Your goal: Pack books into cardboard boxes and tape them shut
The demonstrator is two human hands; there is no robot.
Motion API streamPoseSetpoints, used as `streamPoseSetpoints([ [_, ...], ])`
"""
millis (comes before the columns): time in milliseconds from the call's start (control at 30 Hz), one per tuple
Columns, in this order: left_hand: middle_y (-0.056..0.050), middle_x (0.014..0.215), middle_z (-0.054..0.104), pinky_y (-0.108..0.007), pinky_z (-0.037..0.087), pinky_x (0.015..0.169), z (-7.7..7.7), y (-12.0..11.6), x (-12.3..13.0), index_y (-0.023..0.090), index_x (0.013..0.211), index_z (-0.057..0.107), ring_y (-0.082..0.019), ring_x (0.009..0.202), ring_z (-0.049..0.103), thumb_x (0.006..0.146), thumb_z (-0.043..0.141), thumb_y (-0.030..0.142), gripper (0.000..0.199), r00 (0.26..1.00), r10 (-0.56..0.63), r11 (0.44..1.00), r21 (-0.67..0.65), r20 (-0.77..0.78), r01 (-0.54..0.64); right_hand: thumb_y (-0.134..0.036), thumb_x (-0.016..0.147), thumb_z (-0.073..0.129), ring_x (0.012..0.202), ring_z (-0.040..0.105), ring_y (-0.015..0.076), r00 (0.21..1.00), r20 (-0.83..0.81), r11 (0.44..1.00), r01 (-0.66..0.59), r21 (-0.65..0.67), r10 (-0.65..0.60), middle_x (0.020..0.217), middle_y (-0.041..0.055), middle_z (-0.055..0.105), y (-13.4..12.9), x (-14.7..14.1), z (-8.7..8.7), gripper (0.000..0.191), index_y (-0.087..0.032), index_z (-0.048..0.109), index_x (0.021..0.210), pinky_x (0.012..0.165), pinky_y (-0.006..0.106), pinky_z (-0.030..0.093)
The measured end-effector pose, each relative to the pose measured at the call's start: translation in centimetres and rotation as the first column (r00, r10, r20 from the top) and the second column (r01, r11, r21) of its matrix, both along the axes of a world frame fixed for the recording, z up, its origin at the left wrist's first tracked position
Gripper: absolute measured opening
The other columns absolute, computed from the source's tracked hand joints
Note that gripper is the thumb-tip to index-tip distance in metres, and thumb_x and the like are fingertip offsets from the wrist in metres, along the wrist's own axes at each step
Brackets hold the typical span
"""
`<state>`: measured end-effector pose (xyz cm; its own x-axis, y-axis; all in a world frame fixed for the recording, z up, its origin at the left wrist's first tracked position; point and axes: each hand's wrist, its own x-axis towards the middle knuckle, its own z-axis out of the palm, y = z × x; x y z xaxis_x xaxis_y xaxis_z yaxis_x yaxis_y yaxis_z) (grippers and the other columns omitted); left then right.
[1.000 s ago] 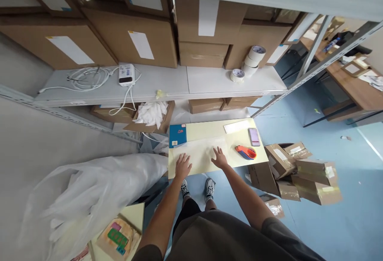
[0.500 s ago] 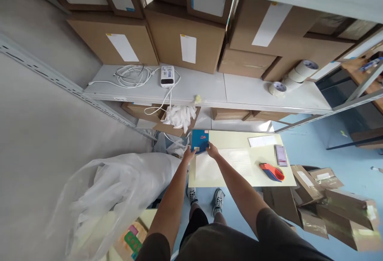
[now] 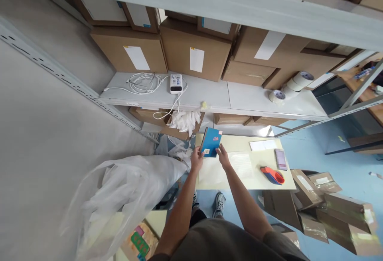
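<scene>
A blue book with a small pink picture and a pale label on its cover is held tilted above the cream table. My left hand grips its lower left edge, thumb on the cover. At the lower right edge, my right hand is closed on the book too, its fingers partly hidden. Beneath the hands, a white translucent sheet lies on the table. Farther right on the tabletop are a red-and-blue tape dispenser, a blurred purple item and a white paper strip.
Behind the table, a grey shelf carries cardboard boxes, a white device with cable, and tape rolls. A large plastic bag bulges at left. Flattened cartons lie on the floor at right.
Both hands have lifted the book off the table's left end and shifted it right. It is now tilted, with its spine side showing. The camera view has also moved.
</scene>
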<state>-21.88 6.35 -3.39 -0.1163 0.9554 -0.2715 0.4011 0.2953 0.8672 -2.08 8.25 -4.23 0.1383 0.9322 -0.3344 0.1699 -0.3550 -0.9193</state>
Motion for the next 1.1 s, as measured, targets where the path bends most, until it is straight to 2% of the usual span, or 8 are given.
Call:
streamPoseSetpoints([
  [167,-0.015,0.128,0.077,-0.037,0.061,0.094,-1.8,-7.9,2.5,0.017,0.136,0.066,-0.026,0.108,0.077,0.093,0.068,0.037,0.047,0.951,0.032,0.996,-0.085,0.306,-0.006,-0.069,0.07,0.085,0.113,0.076,0.0362,0.976,-0.21,0.996,0.034,-0.084,-0.051,0.118,0.0138,0.08,-7.3,3.0,1.1,0.071,-0.021,0.068,0.12,0.1,0.053,0.061],
  [267,-0.014,0.12,0.08,-0.037,0.06,0.094,-3.8,-11.8,3.0,0.018,0.124,0.072,-0.027,0.107,0.077,0.087,0.074,0.034,0.04,0.977,0.04,0.978,-0.21,0.211,0.005,-0.066,0.063,0.09,0.105,0.078,0.0354,0.977,-0.207,0.983,0.011,-0.185,-0.05,0.107,0.0134,0.082,-10.9,3.6,-0.4,0.066,-0.021,0.066,0.105,0.096,0.052,0.062],
  [367,-0.013,0.114,0.081,-0.036,0.059,0.091,-5.4,-13.6,2.8,0.018,0.119,0.074,-0.026,0.103,0.078,0.087,0.071,0.03,0.034,0.997,0.025,0.954,-0.299,0.078,-0.001,-0.063,0.067,0.087,0.104,0.077,0.0345,0.99,-0.142,0.966,-0.045,-0.253,0.009,0.103,0.0119,0.082,-11.9,2.9,-1.9,0.061,-0.021,0.067,0.106,0.094,0.05,0.062],
  [467,-0.015,0.119,0.079,-0.039,0.057,0.097,-6.2,-13.6,2.2,0.017,0.123,0.072,-0.029,0.113,0.075,0.085,0.071,0.029,0.04,0.999,0.032,0.949,-0.313,-0.004,-0.031,-0.058,0.078,0.077,0.109,0.076,0.034,0.978,0.151,0.928,-0.082,-0.365,0.146,0.109,0.0136,0.08,-10.8,2.1,-2.3,0.054,-0.018,0.07,0.115,0.095,0.048,0.061],
  [567,-0.02,0.131,0.073,-0.042,0.051,0.107,-6.4,-12.8,1.7,0.014,0.133,0.067,-0.033,0.129,0.067,0.084,0.071,0.028,0.051,0.985,0.025,0.955,-0.287,-0.171,-0.074,-0.049,0.088,0.069,0.124,0.07,0.0356,0.811,0.497,0.906,-0.093,-0.412,0.31,0.129,0.021,0.073,-9.7,1.8,-2.1,0.048,-0.015,0.074,0.122,0.104,0.045,0.056],
  [633,-0.021,0.133,0.072,-0.042,0.05,0.108,-6.5,-12.4,1.8,0.014,0.134,0.066,-0.033,0.13,0.066,0.086,0.069,0.028,0.051,0.971,0.002,0.95,-0.302,-0.237,-0.076,-0.043,0.091,0.067,0.132,0.065,0.0356,0.718,0.593,0.912,-0.147,-0.383,0.365,0.139,0.022,0.068,-9.6,1.8,-2.0,0.049,-0.015,0.073,0.131,0.109,0.043,0.052],
  [900,-0.018,0.104,0.08,-0.038,0.055,0.089,-6.9,-10.3,3.5,0.015,0.104,0.075,-0.032,0.106,0.076,0.088,0.067,0.026,0.021,0.979,-0.001,0.913,-0.399,-0.204,-0.082,-0.03,0.089,0.069,0.149,0.051,0.0346,0.701,0.515,0.865,-0.332,-0.376,0.493,0.162,0.011,0.054,-11.3,1.0,-3.1,0.065,-0.027,0.06,0.154,0.122,0.045,0.043],
  [1100,-0.017,0.088,0.08,-0.039,0.058,0.08,-6.5,-9.2,2.3,0.012,0.09,0.077,-0.034,0.091,0.079,0.083,0.07,0.022,0.015,0.993,0.019,0.93,-0.362,-0.116,-0.06,-0.048,0.09,0.074,0.15,0.049,0.0371,0.788,0.414,0.876,-0.314,-0.366,0.455,0.158,0.0099,0.058,-10.9,0.9,-2.5,0.063,-0.028,0.065,0.148,0.124,0.051,0.04],
])
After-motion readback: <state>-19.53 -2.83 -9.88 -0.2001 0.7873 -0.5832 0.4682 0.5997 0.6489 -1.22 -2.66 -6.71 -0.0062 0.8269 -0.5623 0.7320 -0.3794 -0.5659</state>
